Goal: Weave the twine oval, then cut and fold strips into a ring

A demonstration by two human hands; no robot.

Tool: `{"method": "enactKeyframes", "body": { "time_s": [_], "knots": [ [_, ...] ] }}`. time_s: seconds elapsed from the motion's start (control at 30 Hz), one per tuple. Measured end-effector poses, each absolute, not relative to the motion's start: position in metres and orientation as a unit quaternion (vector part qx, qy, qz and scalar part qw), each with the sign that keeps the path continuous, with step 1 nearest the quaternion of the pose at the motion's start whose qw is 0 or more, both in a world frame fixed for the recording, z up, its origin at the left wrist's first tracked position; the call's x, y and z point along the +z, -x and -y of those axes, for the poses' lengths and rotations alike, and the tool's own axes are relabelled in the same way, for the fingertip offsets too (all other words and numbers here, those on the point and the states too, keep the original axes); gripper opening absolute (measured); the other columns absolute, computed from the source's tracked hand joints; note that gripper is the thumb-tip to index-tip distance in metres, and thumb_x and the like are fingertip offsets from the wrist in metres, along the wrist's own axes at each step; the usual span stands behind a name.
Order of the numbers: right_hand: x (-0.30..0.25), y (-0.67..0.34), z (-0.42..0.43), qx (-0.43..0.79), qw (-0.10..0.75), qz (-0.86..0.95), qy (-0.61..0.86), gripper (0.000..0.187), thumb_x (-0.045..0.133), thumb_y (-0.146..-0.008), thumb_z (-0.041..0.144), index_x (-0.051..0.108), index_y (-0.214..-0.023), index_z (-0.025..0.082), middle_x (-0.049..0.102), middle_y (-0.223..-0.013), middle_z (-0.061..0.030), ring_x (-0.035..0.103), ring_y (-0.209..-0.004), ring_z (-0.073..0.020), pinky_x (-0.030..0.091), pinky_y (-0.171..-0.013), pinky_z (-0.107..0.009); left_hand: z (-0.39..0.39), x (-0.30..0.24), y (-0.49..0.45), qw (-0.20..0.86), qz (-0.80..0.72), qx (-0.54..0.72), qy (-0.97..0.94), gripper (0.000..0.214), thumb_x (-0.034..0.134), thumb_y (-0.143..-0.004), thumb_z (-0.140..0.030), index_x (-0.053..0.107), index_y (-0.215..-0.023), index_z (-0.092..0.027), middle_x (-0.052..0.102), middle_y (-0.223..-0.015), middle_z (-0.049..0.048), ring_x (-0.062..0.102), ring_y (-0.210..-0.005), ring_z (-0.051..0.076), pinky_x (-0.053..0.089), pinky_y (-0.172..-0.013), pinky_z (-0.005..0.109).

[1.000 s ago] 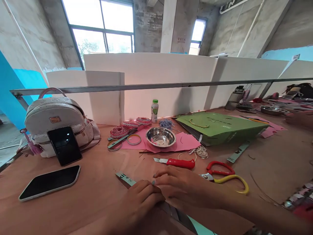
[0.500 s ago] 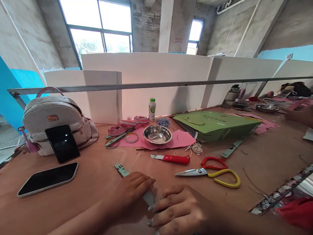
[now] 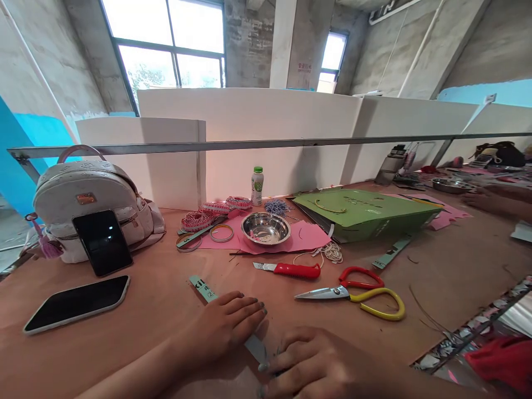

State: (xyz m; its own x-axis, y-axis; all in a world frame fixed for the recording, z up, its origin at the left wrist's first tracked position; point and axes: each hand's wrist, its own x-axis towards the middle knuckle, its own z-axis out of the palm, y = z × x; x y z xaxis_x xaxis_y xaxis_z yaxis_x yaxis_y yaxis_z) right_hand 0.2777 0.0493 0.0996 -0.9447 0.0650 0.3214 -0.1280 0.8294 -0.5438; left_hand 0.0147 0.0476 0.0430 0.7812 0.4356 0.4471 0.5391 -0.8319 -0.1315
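A pale green strip with dark print (image 3: pixel 203 288) lies slantwise on the brown table covering. My left hand (image 3: pixel 233 324) rests flat across its middle, fingers stretched out and close together. At the near end of the strip is my right hand (image 3: pixel 311 366), its fingers slightly bent and apart. The fingertips touch or nearly touch that end; the thumb is hidden. Beyond the hands lie a red utility knife (image 3: pixel 297 270), blade pointing left, and scissors (image 3: pixel 353 292) with one red and one yellow handle.
A metal bowl (image 3: pixel 266 228) stands on pink paper (image 3: pixel 310 235). Around it are tape rolls (image 3: pixel 221 233), cord (image 3: pixel 332 252), beads (image 3: pixel 277 207) and a bottle (image 3: pixel 257 185). Two phones (image 3: pixel 77 305) and a backpack (image 3: pixel 89 194) are left; a green folder (image 3: pixel 366 213) is right. A co-worker's arm (image 3: pixel 499 202) shows far right.
My right hand has moved slightly down and right, uncovering a little more of the strip's near end. My left hand stays on the strip. The view has shifted slightly.
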Motion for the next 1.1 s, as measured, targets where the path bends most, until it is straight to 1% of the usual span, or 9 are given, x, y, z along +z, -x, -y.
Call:
{"method": "enactKeyframes", "body": {
  "time_s": [0.17,0.3,0.4,0.5,0.6,0.7,0.87,0.97,1.1],
  "knots": [
    [0.105,-0.296,-0.077,0.398,0.312,0.837,0.207,0.018,0.065,-0.094,0.037,0.075,-0.096,0.022,0.075,-0.111,-0.0102,0.069,-0.107,-0.0202,0.053,-0.094,-0.031,-0.049,0.043,-0.008,0.138,0.39,-0.19,0.89,0.06,0.043,-0.094,-0.005,0.03,-0.152,-0.014,0.066,-0.125,0.0129,0.066,-0.103,0.024,0.054,-0.087,0.038],
    [0.101,-0.303,-0.09,0.434,0.267,0.803,0.309,0.031,0.075,-0.084,0.043,0.072,-0.103,0.019,0.071,-0.115,-0.0111,0.068,-0.105,-0.0233,0.055,-0.086,-0.032,-0.048,0.043,-0.01,0.178,0.44,-0.198,0.858,0.059,0.044,-0.092,-0.006,0.036,-0.149,-0.016,0.064,-0.116,0.0122,0.064,-0.098,0.025,0.052,-0.083,0.038],
    [0.101,-0.295,-0.092,0.426,0.216,0.809,0.343,0.03,0.068,-0.089,0.036,0.065,-0.114,0.019,0.073,-0.101,-0.0061,0.069,-0.083,-0.0177,0.053,-0.071,-0.026,-0.047,0.045,-0.013,0.193,0.457,-0.214,0.842,0.041,0.053,-0.098,-0.023,0.05,-0.138,-0.014,0.063,-0.11,0.0117,0.063,-0.092,0.026,0.051,-0.078,0.039],
    [0.101,-0.281,-0.097,0.371,0.177,0.847,0.336,0.035,0.055,-0.096,0.024,0.058,-0.13,0.021,0.074,-0.095,-0.0035,0.068,-0.083,-0.0179,0.05,-0.074,-0.027,-0.048,0.048,-0.013,0.169,0.465,-0.229,0.838,0.016,0.057,-0.096,-0.025,0.066,-0.107,-0.016,0.065,-0.101,0.0089,0.062,-0.085,0.025,0.048,-0.075,0.038],
    [0.099,-0.266,-0.105,0.316,0.174,0.882,0.303,0.026,0.049,-0.098,0.02,0.068,-0.117,0.02,0.074,-0.096,-0.0039,0.067,-0.087,-0.0191,0.049,-0.076,-0.028,-0.051,0.052,-0.011,0.112,0.481,-0.237,0.837,0.018,0.053,-0.096,-0.02,0.066,-0.084,-0.019,0.067,-0.091,0.0053,0.061,-0.075,0.02,0.044,-0.07,0.034],
    [0.097,-0.25,-0.109,0.321,0.174,0.892,0.266,0.022,0.049,-0.099,0.02,0.071,-0.104,0.019,0.074,-0.094,-0.0026,0.066,-0.085,-0.0184,0.048,-0.076,-0.027,-0.049,0.056,-0.013,0.062,0.507,-0.225,0.829,0.016,0.053,-0.095,-0.02,0.067,-0.087,-0.02,0.07,-0.087,0.0026,0.062,-0.071,0.019,0.04,-0.066,0.031],
    [0.09,-0.222,-0.11,0.311,0.162,0.906,0.237,0.02,0.048,-0.099,0.02,0.068,-0.103,0.019,0.074,-0.095,-0.0028,0.065,-0.088,-0.0178,0.047,-0.077,-0.027,-0.038,0.068,-0.022,-0.023,0.56,-0.208,0.801,0.022,0.052,-0.095,-0.025,0.063,-0.076,-0.021,0.07,-0.073,0.0012,0.063,-0.064,0.019,0.034,-0.061,0.03],
    [0.088,-0.208,-0.117,0.301,0.137,0.914,0.236,0.018,0.048,-0.096,0.013,0.065,-0.099,0.018,0.073,-0.085,-0.0013,0.065,-0.082,-0.0166,0.047,-0.076,-0.027,-0.042,0.072,-0.015,-0.087,0.59,-0.186,0.781,0.027,0.046,-0.098,-0.026,0.065,-0.08,-0.02,0.073,-0.075,0.0025,0.065,-0.066,0.02,0.033,-0.059,0.027],
    [0.09,-0.196,-0.131,0.385,0.118,0.891,0.208,0.024,0.041,-0.094,0.005,0.062,-0.091,0.017,0.066,-0.073,0.0018,0.062,-0.068,-0.0126,0.046,-0.065,-0.023,-0.055,0.072,0.001,-0.099,0.599,-0.179,0.774,0.032,0.043,-0.1,-0.027,0.07,-0.083,-0.021,0.074,-0.075,0.0025,0.067,-0.069,0.02,0.032,-0.059,0.026]
  ]
}}
